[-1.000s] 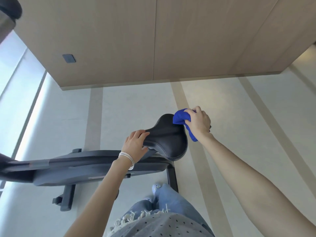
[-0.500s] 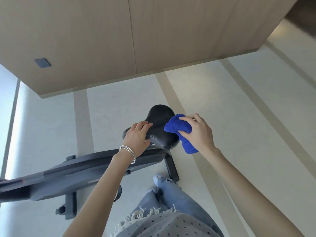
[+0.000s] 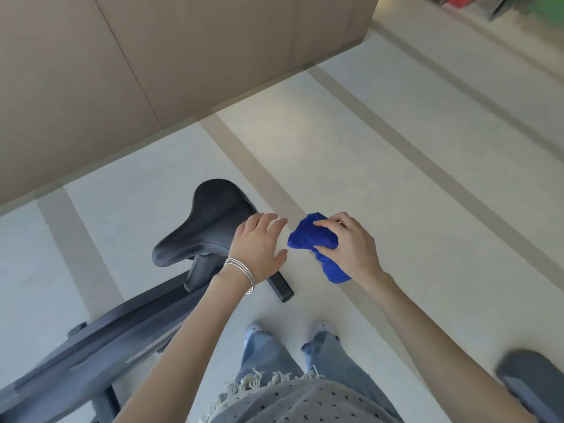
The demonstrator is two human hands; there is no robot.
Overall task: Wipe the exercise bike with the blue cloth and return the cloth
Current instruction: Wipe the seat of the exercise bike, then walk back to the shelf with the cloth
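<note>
The exercise bike's black saddle [image 3: 210,221] stands left of centre, its dark grey frame [image 3: 91,349] running down to the lower left. My right hand [image 3: 351,245] grips the bunched blue cloth [image 3: 314,242] in the air to the right of the saddle, clear of it. My left hand [image 3: 259,245], with silver bangles on the wrist, hovers with fingers spread just right of the saddle's rear edge and holds nothing. A small gap separates my two hands.
A wood-panelled wall [image 3: 152,71] rises behind the bike. The pale floor [image 3: 396,178] has tan stripes. A black bike foot [image 3: 280,288] lies below my left hand. A dark grey object [image 3: 531,383] sits at the lower right. My feet [image 3: 287,334] stand beside the bike.
Both hands have come off the saddle and moved right. The cloth has left the saddle's right edge. The view has swung right, shifting the bike leftward.
</note>
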